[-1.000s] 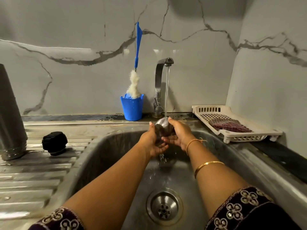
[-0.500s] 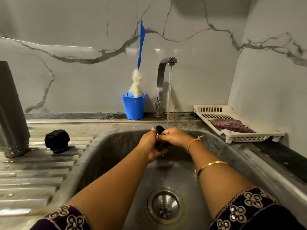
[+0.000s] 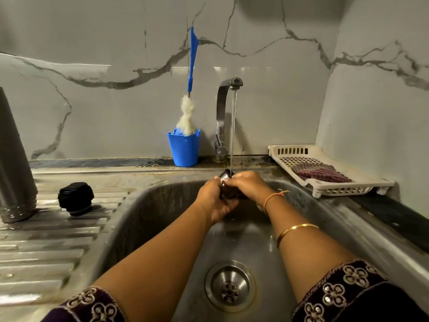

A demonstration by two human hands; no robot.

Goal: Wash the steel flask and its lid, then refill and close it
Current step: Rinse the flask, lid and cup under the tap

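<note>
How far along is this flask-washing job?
Seemingly done: the flask stands mouth-down on the drainboard beside a black stopper. In hand: the left hand and right hand hold a steel cap under the running tap. Left: refilling the flask and closing it.

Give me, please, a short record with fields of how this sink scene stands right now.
Activity: rinsing the steel lid cup under the running tap
Left hand: grips the lid cup from the left
Right hand: holds it from the right, over the sink
Water: stream falls on the lid cup
Flask: stands on the draining board, apart from the hands
Black stopper: on the draining board beside the flask
Brush: upright in the blue cup behind the sink
Tray: holds a folded cloth, right of the tap
</note>
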